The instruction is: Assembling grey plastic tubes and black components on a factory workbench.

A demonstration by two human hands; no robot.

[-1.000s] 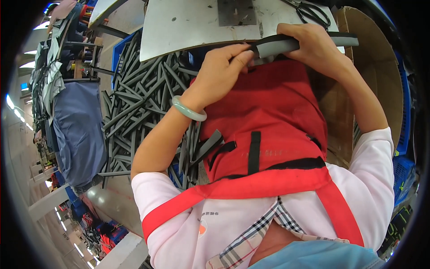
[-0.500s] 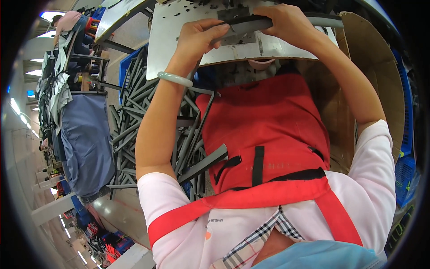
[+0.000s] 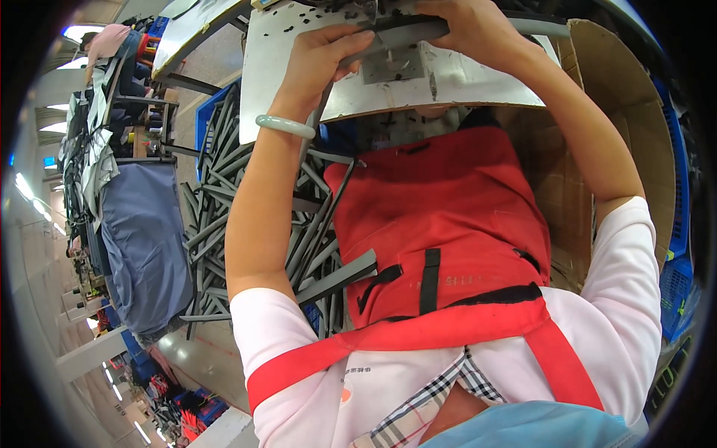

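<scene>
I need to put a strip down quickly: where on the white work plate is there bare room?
The white work plate is bare along its near edge, below the grey strip that the left hand and right hand grip. The blue crate to its left is crowded with grey strips.

A big brown cardboard box (image 3: pixel 597 134) stands open on the person's right side, its flap bent up beside the right arm. A blue plastic crate (image 3: pixel 203 119) sits on the left, holding a pile of grey strips (image 3: pixel 246 216). A small blue screen (image 3: pixel 48 161) glows far left.
</scene>
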